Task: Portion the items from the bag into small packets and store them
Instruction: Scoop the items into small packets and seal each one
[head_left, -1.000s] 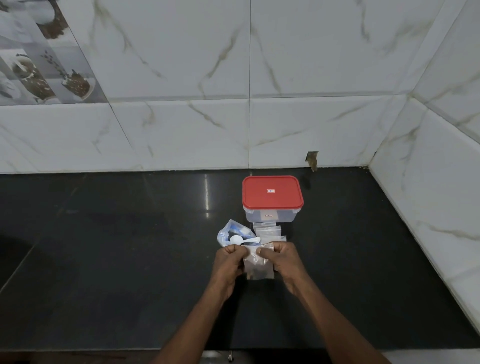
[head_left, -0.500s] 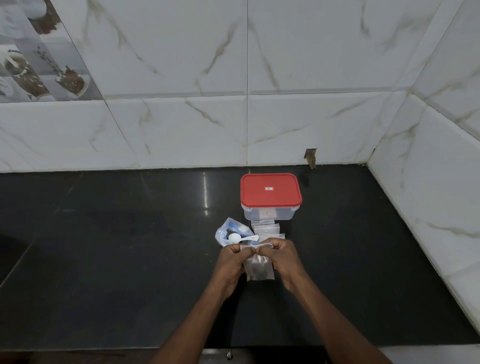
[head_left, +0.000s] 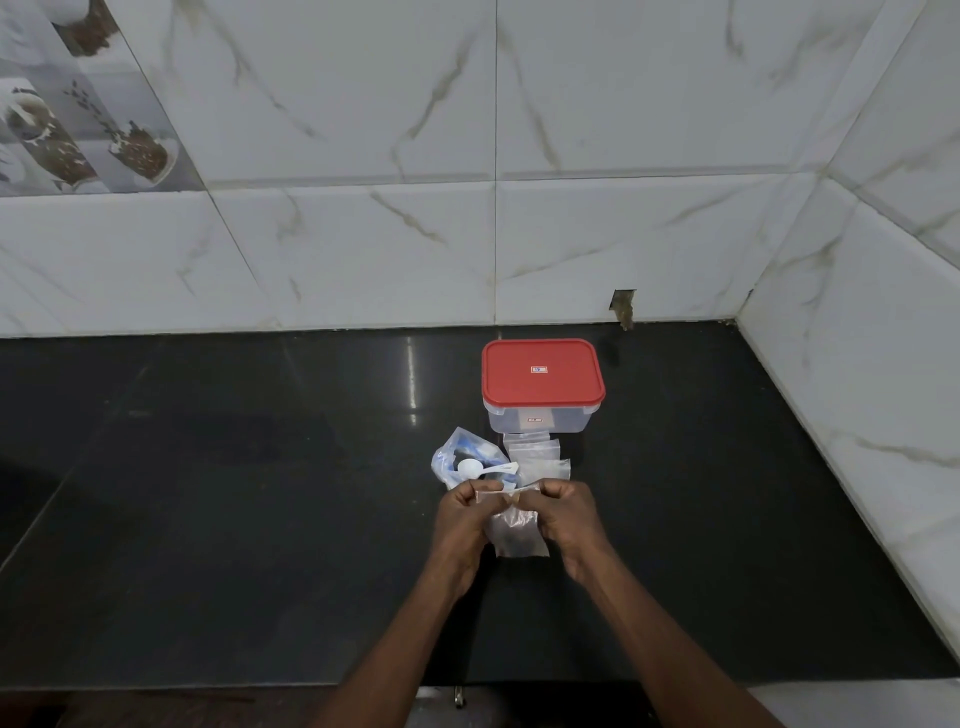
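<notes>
As if to press its seal closed, pinched small clear packet (head_left: 517, 538) along top edge with left hand (head_left: 461, 517) and right hand (head_left: 567, 514), near shut red-lidded container (head_left: 543, 371).

The mouth of the small clear packet (head_left: 517, 538) is covered by the pinching fingers of the left hand (head_left: 461, 517) and right hand (head_left: 569, 512). Its brownish contents are too blurred to identify. The sticker (head_left: 539, 369) on the red lid (head_left: 566, 384) is too small to read. Both forearms (head_left: 670, 644) run off the bottom edge.
</notes>
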